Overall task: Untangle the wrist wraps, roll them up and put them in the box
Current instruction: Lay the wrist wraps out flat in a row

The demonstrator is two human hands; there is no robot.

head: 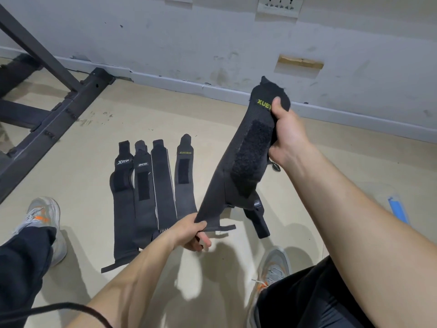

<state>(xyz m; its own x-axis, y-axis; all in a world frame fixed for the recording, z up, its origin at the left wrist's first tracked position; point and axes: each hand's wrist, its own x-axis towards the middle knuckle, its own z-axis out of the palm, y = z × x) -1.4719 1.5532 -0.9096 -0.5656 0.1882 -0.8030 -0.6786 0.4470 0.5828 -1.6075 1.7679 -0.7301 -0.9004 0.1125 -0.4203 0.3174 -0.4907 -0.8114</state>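
Observation:
A black wrist wrap [238, 166] with yellow lettering and a velcro patch is stretched in the air between both hands. My right hand [287, 133] grips its upper end near the wall. My left hand [191, 233] pinches its lower end just above the floor. A second dark strap piece [259, 221] hangs under the stretched wrap; how it is attached is unclear. Several more black wraps [151, 190] lie flat side by side on the beige floor, left of the held one. No box is in view.
A dark metal rack frame [59, 107] stands at the left. My two grey shoes [40, 221] [272, 275] rest on the floor. A blue object [398, 208] lies at the right. A black cable [54, 308] crosses the bottom left. The wall [212, 43] runs behind.

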